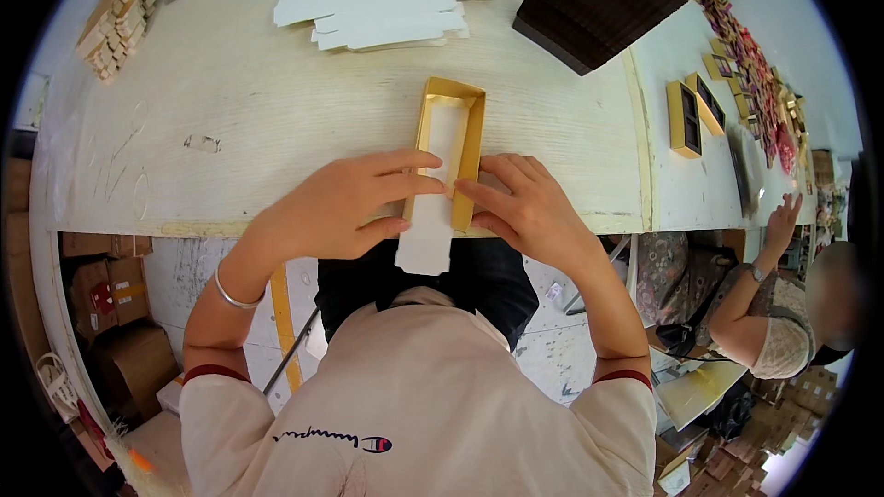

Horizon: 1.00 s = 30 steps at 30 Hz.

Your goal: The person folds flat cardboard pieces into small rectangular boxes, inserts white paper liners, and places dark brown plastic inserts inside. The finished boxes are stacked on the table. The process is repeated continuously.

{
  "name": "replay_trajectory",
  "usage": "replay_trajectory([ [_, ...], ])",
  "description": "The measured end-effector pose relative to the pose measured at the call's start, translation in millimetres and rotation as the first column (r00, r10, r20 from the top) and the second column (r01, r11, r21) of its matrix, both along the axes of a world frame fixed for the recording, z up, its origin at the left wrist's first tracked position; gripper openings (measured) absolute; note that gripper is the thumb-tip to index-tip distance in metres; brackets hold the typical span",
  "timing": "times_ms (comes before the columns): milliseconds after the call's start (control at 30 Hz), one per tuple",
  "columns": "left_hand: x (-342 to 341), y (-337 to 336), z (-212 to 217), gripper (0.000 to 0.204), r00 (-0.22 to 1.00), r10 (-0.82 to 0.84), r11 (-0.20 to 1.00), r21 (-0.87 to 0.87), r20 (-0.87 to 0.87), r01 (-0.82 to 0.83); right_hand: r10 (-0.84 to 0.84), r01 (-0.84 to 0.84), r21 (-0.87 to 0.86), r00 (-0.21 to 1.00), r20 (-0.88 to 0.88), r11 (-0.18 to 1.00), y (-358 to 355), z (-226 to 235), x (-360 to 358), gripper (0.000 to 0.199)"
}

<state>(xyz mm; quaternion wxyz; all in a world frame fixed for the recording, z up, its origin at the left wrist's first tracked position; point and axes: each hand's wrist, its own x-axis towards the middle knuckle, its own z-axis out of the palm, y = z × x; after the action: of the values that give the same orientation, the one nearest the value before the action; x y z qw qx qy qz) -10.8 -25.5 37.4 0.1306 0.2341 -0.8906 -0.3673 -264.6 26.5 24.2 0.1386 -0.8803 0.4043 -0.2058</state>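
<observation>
In front of me at the table's near edge stands a long, narrow cardboard box (473,133), gold on its walls and white on its inner floor. Its near end is unfolded, and a white flap (425,247) hangs out past the edge toward my lap. My left hand (343,195) is closed over the left wall, fingertips reaching into the box and thumb low on the outside. My right hand (532,207) pinches the right wall, index fingertip on the inner side and thumb outside near the open end.
Flat white box blanks (382,0) lie in a pile at the far middle. A dark brown stack (599,5) stands at far right. Gold boxes with dark inserts (684,120) sit farther right, near a co-worker's raised hand (783,221). Pale folded strips (120,23) are stacked far left.
</observation>
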Motion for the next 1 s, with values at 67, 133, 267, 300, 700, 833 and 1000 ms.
replay_trajectory([
  [67, 2.3, -5.1, -1.0, 0.046, 0.999, -0.037, 0.998, -0.058, -0.005, 0.037, 0.008, -0.007, -0.024, 1.0, 0.01, 1.0, -1.8, -4.5, -0.4, 0.039],
  [133, 3.1, -6.4, -4.0, 0.045, 0.999, -0.045, 0.995, -0.085, 0.009, 0.045, -0.012, 0.013, -0.021, 0.999, 0.046, 1.0, -0.1, -3.3, 2.4, 0.039],
  [267, 0.0, -9.9, -13.1, 0.034, 1.0, -0.025, 0.988, -0.151, 0.009, 0.026, -0.049, 0.047, 0.023, 0.99, 0.129, 0.999, -0.2, -3.6, 7.9, 0.039],
  [300, -2.4, -10.6, -17.1, 0.034, 1.0, -0.019, 0.985, -0.173, -0.017, 0.016, -0.057, 0.056, 0.012, 0.99, 0.132, 0.998, 0.0, -5.8, 10.4, 0.034],
  [700, -29.4, 12.4, -35.0, 0.018, 0.956, 0.238, 0.93, -0.243, -0.171, -0.275, -0.112, 0.071, 0.177, 0.965, 0.238, 0.982, -5.1, -8.9, 25.2, 0.021],
  [833, -32.3, 13.7, -33.8, 0.012, 0.945, 0.262, 0.925, -0.23, -0.195, -0.303, -0.082, 0.04, 0.223, 0.98, 0.183, 0.974, 8.4, 1.3, 13.6, 0.041],
  [1000, -31.9, 14.1, -35.0, 0.012, 0.94, 0.29, 0.94, -0.133, -0.178, -0.315, -0.028, 0.028, -0.04, 1.0, 0.014, 0.999, 30.1, 0.5, 10.8, 0.048],
])
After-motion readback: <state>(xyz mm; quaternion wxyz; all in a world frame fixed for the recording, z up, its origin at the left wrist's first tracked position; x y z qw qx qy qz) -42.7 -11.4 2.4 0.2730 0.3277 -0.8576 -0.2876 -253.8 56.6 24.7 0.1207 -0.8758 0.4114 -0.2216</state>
